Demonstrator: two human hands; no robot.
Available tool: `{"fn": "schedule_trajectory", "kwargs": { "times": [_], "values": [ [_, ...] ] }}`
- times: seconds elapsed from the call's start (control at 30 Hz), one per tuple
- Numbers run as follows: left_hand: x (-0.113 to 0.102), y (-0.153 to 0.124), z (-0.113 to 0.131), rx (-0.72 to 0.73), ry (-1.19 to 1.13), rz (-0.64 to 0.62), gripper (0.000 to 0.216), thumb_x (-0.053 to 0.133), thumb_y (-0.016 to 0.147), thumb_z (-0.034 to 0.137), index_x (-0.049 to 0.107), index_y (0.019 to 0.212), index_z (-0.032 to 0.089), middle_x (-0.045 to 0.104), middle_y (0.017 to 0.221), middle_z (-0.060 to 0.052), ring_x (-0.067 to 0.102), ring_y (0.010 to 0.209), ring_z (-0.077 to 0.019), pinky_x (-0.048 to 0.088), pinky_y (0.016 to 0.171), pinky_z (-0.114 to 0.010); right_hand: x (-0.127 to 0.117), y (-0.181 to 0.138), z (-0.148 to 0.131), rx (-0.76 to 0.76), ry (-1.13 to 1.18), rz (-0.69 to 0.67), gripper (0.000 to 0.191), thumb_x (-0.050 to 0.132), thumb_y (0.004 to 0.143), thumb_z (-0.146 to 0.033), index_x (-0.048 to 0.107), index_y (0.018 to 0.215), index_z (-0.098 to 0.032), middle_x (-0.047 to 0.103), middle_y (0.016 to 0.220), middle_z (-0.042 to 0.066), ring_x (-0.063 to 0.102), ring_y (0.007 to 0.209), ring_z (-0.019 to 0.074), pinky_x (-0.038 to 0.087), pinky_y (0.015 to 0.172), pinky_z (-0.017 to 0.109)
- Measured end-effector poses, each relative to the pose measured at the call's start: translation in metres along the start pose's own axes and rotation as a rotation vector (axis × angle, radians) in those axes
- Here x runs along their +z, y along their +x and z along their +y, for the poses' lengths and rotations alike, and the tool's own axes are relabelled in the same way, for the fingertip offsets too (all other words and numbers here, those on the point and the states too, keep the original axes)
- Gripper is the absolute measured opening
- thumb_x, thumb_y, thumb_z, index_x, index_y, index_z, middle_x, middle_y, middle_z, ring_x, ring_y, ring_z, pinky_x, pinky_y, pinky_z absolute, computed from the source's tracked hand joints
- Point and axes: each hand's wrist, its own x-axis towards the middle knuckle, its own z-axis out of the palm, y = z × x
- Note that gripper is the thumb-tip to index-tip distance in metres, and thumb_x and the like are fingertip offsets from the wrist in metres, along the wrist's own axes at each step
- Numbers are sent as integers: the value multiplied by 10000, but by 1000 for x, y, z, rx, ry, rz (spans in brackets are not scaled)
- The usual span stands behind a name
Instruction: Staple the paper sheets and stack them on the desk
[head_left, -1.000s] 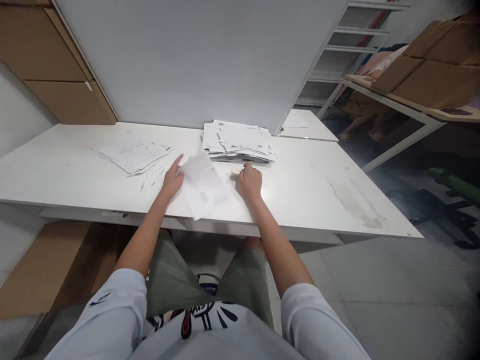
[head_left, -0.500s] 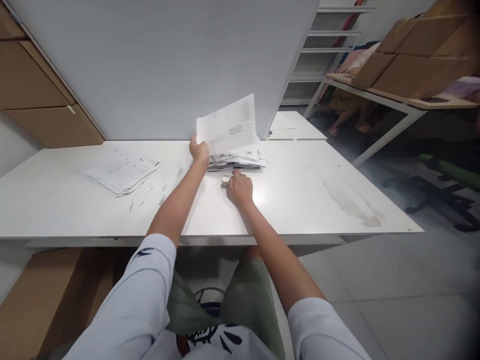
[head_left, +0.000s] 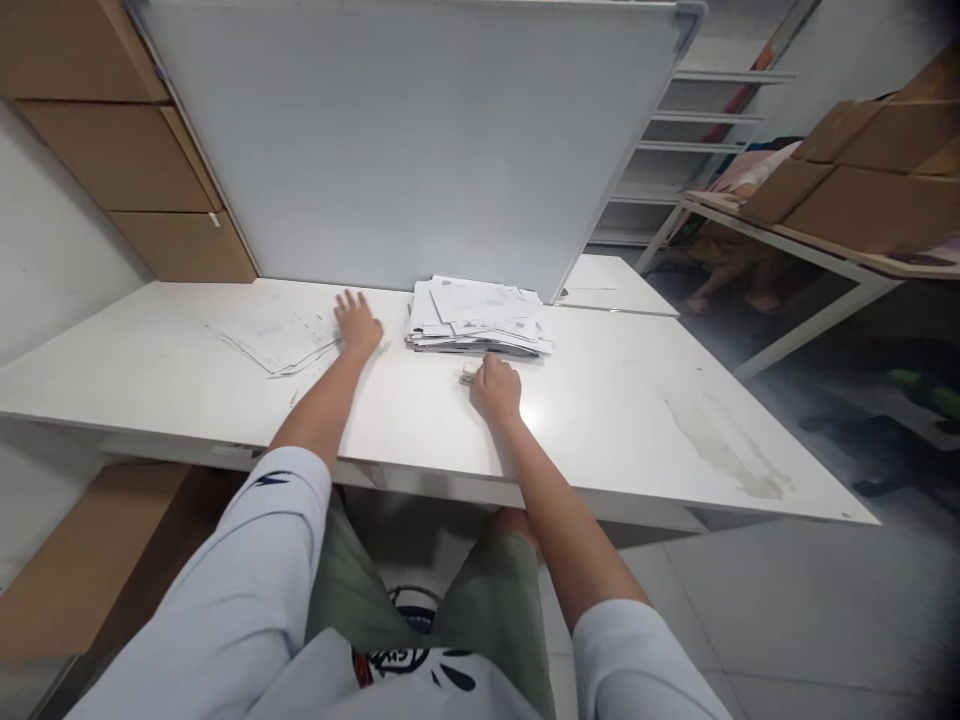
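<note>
My left hand (head_left: 358,325) is open with its fingers spread, just above the white table, at the right edge of a thin pile of loose papers (head_left: 274,340). No sheet is in it. My right hand (head_left: 499,388) is closed round a small cream-and-grey object (head_left: 469,374) that sticks out to its left; its kind cannot be made out. Directly beyond that hand lies a thick stack of printed papers (head_left: 480,315), its top sheets slightly askew.
The white table (head_left: 592,420) has a grey stain at its right. A whiteboard (head_left: 420,140) stands upright along the back edge. Cardboard boxes (head_left: 180,245) are piled at the left; more boxes (head_left: 862,200) sit on another table at the right, where a person's legs show below.
My left hand has let go of the sheet it held up over the stack and moved left towards the loose papers. The sheet now lies on the stack. My right hand keeps its hold.
</note>
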Motion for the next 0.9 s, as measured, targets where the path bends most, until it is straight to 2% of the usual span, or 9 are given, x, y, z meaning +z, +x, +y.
{"fn": "schedule_trajectory", "kwargs": {
  "times": [0.07,0.1,0.2,0.37,0.47,0.57,0.63,0.8,0.9],
  "values": [
    [-15,-20,-53,-53,95,-15,717,544,942,278,240,1488,-73,148,1595,-320,101,1484,-445,131,1164,-632,-1,-1,0,0,-2,-3,185,358,962,-171,540,985,-147,665,949,116,551,856,247,255,673,338],
    [-22,-34,-74,-68,117,-31,647,513,953,280,309,1451,-80,245,1556,-341,189,1460,-455,193,1131,-662,-1,-2,-1,2,-1,-4,179,363,962,-171,539,983,-147,666,950,115,552,857,246,250,671,337],
    [-34,-83,-107,-20,158,-85,436,389,970,233,530,1328,28,556,1350,-282,484,1303,-392,379,1046,-610,-1,-5,-1,2,-2,1,156,379,964,-168,533,975,-147,667,946,120,556,864,247,237,668,336],
    [-39,-128,-108,122,155,-120,491,322,968,217,537,1404,151,710,1117,-175,655,1080,-315,475,962,-444,-2,-12,-2,-20,-6,6,162,371,984,-173,527,944,-155,664,895,114,565,837,239,229,673,338],
    [-38,-127,-107,192,134,-60,535,333,988,346,455,1480,175,660,1277,-155,561,1258,-329,386,1088,-462,-4,-13,-3,-15,-18,-9,184,362,997,-194,533,936,-161,661,859,102,573,828,235,229,675,336],
    [-37,-121,-110,38,156,-14,739,463,926,524,367,1519,94,433,1516,-204,327,1434,-419,248,1167,-554,-3,-13,-3,-9,-14,2,197,353,1000,-194,532,923,-167,656,849,94,572,825,231,232,677,332],
    [-37,-119,-112,-54,151,-44,826,500,895,572,354,1513,45,399,1527,-235,319,1432,-441,266,1156,-561,-2,-12,-2,-8,-7,6,195,358,996,-192,532,912,-172,652,842,89,569,823,230,234,677,329],
    [-40,-124,-111,108,70,-161,551,364,975,322,455,1476,111,606,1363,-162,580,1247,-313,445,1044,-412,-1,-12,-2,5,-4,4,186,375,989,-192,538,903,-173,633,811,78,551,786,222,225,657,325],
    [-39,-126,-111,174,60,-140,537,394,962,283,481,1454,87,562,1415,-158,526,1314,-294,391,1114,-391,-2,-13,-2,6,-2,3,186,379,991,-196,541,901,-173,623,797,75,545,775,218,223,652,322]
  ]
}}
